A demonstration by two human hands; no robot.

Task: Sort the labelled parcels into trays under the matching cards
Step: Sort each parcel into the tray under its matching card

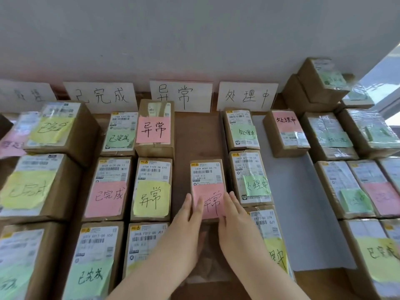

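Matt brown cardboard parcels (208, 191), paper sticky notes (151, 198), glossy tape, white paper cards (181, 95)

The parcel (207, 185) lies before the card (181, 95).

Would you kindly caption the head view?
The left hand and right hand press either side of a pink-noted parcel below the 异常 card.

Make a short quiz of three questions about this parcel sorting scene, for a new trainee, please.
1. True or false: the left hand and the right hand both touch the parcel with the pink note.
2. The white card behind the brown tray holding this parcel reads: A 已完成, B 异常, C 处理中.
3. Fill in: the neighbouring parcel to its left carries a ___ note.
Key: 1 true; 2 B; 3 yellow.
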